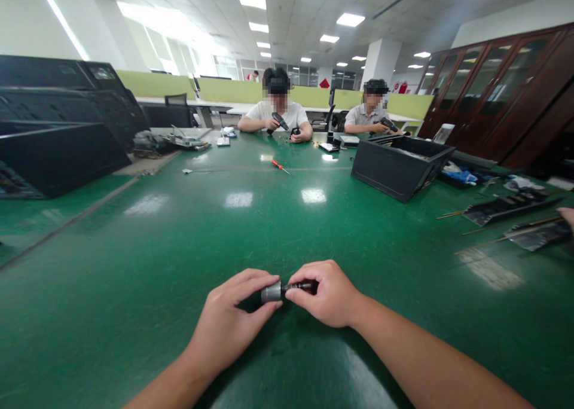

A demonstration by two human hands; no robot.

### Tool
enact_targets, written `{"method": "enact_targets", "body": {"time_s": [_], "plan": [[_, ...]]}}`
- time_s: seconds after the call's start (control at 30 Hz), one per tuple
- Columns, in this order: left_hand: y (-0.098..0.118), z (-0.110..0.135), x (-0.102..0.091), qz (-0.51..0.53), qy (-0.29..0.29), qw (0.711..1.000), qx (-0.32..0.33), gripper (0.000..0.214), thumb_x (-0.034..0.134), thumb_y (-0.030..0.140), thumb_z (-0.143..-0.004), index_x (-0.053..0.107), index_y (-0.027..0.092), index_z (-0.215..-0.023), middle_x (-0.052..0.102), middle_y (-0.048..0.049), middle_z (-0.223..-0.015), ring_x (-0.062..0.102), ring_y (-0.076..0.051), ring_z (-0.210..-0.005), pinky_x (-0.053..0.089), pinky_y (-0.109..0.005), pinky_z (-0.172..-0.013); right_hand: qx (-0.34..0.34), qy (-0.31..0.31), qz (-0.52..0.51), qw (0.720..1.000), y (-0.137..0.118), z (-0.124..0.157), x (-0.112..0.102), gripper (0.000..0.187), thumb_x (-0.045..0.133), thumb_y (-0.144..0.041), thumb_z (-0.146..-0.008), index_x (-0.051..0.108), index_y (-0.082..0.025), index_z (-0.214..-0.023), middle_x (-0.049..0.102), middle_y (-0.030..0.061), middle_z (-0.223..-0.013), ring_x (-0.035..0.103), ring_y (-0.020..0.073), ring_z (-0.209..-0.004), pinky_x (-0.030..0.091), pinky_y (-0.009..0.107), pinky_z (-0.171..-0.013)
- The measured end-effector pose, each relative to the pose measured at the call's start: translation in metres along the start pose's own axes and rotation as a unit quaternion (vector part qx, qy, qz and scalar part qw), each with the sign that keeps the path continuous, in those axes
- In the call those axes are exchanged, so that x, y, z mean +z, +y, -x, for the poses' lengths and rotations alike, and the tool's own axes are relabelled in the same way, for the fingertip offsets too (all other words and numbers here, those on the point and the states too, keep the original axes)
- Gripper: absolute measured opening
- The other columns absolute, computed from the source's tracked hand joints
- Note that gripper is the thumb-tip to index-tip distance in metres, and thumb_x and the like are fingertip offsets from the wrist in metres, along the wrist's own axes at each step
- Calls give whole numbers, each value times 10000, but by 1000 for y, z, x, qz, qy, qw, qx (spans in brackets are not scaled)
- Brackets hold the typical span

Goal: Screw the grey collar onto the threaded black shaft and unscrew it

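My left hand [233, 322] and my right hand [325, 292] meet low over the green table [179, 247], near its front edge. Between them lies a small tool: a grey metal chuck [271, 292] with a thin dark bit [298, 287] sticking out to the right. The fingers of my left hand are wrapped round the grey chuck end. Thumb and fingers of my right hand pinch the dark bit. The rest of the tool is hidden under my left hand.
An orange-handled screwdriver [279, 166] lies mid-table. A dark plastic bin [399, 165] stands to the right, with flat dark parts [506, 208] beyond it. Black equipment [63, 140] fills the left. Two people [278, 113] sit at the far side holding power drivers.
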State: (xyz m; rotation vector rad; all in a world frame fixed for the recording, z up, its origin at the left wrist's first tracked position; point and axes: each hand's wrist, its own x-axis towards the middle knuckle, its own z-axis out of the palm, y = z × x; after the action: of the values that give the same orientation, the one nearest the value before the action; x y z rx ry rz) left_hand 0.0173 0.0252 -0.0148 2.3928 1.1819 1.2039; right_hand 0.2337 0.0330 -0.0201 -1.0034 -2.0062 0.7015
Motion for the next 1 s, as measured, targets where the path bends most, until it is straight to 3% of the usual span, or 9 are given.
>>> {"method": "enact_targets", "body": {"time_s": [1.0], "plan": [[1, 1, -1, -1, 13, 1000, -7, 206, 764, 250, -794, 767, 255, -1000, 757, -9, -942, 727, -157, -828, 584, -234, -757, 23, 15, -28, 999, 3, 0, 1, 79, 719, -235, -810, 770, -175, -817, 710, 9, -715, 603, 125, -628, 423, 223, -605]]}}
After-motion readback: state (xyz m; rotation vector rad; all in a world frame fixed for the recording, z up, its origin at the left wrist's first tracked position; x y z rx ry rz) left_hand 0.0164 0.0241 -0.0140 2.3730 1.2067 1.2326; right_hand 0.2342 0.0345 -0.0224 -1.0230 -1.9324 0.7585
